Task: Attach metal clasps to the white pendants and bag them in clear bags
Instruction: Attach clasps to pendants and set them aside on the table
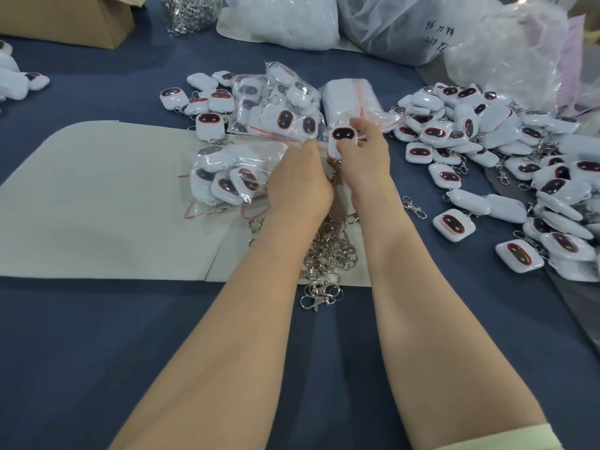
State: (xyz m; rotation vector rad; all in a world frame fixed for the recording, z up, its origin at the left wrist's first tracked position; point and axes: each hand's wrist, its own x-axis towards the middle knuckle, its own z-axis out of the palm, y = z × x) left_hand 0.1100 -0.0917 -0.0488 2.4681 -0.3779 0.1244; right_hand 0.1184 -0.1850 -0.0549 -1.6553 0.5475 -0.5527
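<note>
My right hand (367, 157) grips a white pendant (340, 139) with a dark oval face, held upright above the mat; a metal clasp (334, 173) dangles below it between my hands. My left hand (300, 180) is close beside it, fingers curled toward the clasp and a clear bag edge (289, 142); what it pinches is hidden. A pile of loose metal clasps (328, 251) lies under my wrists. Filled clear bags of pendants (227, 181) lie to the left, more (279, 105) behind. A stack of empty clear bags (350, 99) sits just beyond my hands.
A big heap of white pendants (506, 157) covers the right side of the blue cloth (130, 352). A beige mat (113, 203) lies centre-left. A cardboard box (71, 17), a clasp heap (188, 11) and large plastic sacks (422, 24) line the back.
</note>
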